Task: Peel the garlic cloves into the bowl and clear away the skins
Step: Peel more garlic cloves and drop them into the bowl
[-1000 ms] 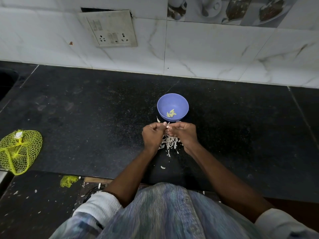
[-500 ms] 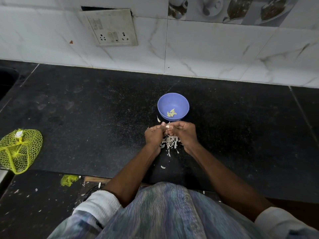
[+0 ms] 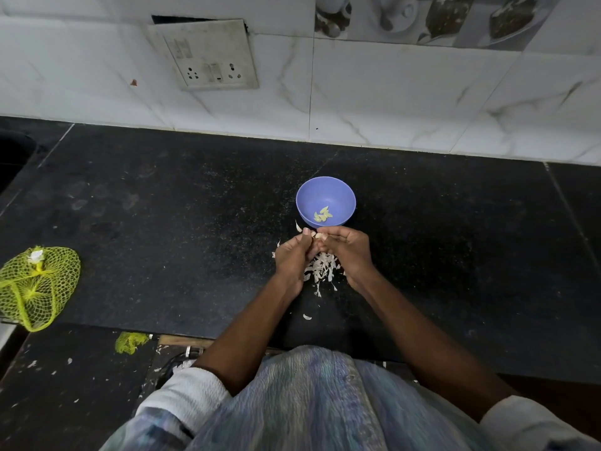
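Two hands are held together over the black counter (image 3: 162, 222), just on the near side of the bowl (image 3: 341, 190). A clove (image 3: 320, 236) is pinched between the fingertips of both hands, and it is seen as a small pale piece at the place where the thumbs meet. The left hand (image 3: 292, 258) is curled, with its thumb pointed to the far side and its nail touching the clove. The right hand (image 3: 349, 250) is curled round the clove from the right side. How much skin is on the clove cannot be told, because it is mostly hidden by the fingers.

A few peeled cloves (image 3: 322, 213) are seen inside the bowl, at its bottom. The bowl is blue and it stands upright near the middle of the counter.

Under and between the hands a heap of skins (image 3: 320, 271) is spread on the counter. One loose skin (image 3: 307, 317) lies apart, nearer to the person, and one more piece (image 3: 298, 226) lies just left of the bowl.

At the far left a yellow net bag (image 3: 35, 284) is laid on the counter edge. A small scrap of net (image 3: 130, 342) is seen lower, near the left sleeve (image 3: 185, 392). On the tiled wall (image 3: 390, 102) a switch plate (image 3: 208, 55) is fixed.
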